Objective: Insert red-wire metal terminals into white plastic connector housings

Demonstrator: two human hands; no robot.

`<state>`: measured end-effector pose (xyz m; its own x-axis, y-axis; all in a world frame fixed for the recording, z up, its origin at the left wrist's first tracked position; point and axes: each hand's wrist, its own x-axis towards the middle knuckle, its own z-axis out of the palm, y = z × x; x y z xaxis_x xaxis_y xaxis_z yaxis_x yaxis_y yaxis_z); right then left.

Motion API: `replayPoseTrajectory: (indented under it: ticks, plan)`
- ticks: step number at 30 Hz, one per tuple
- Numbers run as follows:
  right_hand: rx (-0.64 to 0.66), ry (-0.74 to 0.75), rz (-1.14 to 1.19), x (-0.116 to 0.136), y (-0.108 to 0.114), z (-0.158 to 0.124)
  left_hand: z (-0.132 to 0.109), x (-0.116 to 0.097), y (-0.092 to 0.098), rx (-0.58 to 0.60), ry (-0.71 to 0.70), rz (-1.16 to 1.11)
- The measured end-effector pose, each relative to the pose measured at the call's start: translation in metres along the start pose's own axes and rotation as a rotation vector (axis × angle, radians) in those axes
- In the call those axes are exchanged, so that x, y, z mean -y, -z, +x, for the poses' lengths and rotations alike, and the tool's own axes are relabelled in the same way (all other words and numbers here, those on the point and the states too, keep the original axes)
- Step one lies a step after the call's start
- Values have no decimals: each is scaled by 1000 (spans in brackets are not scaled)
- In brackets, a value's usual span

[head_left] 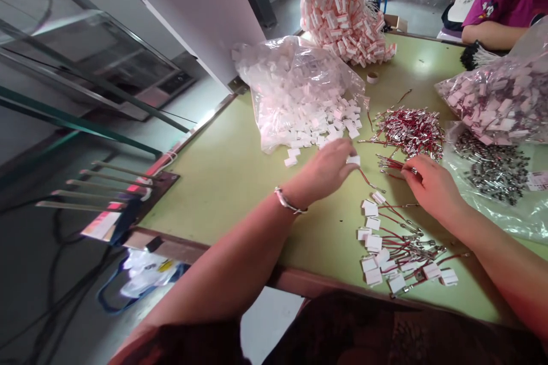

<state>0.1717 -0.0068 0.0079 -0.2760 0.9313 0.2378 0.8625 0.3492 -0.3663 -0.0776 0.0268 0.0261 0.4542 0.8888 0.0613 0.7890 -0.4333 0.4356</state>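
Observation:
Between the thumb and fingers of my left hand is a white plastic connector housing, and a short red wire with a metal terminal trails from it. Closed on a small bunch of red terminal wires is my right hand. Behind it lies a heap of red wires with metal ends. Nearer me, several white housings with red wires attached are spread on the table. Loose white housings spill from a clear bag beyond my left hand.
The greenish table also carries a tall pile of orange-and-white connectors, a tape roll, a bag of white housings and small dark metal parts. A pronged rack is at the left edge. Another person's arm rests far right.

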Motion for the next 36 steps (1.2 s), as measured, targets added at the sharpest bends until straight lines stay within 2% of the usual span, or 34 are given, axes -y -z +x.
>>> replayPoseTrajectory:
  ticks: [4, 9, 11, 15, 18, 21, 28, 36]
  plan:
    - [2, -82, 132, -7, 6, -1, 2, -11, -15, 115, -24, -68]
    - [112, -42, 197, -4, 8, -3, -4, -16, -15, 246, -210, -295]
    - [145, -36, 226, 0, 9, -3, -4, -17, -18, 206, -142, -376]
    - [143, -89, 270, 5, 12, -4, 3, -16, -32, 39, 142, -637]
    - [136, -80, 255, 7, 13, -4, 7, -17, -40, -1, 218, -877]
    - [92, -25, 230, 8, 14, -5, 7, -20, -43, 35, 255, -1011]
    - [65, 57, 224, 8, 13, -8, 3, -23, -38, 141, 276, -1086]
    - [90, 79, 107, 6, 12, -7, 3, -18, -36, 265, 174, -1069]
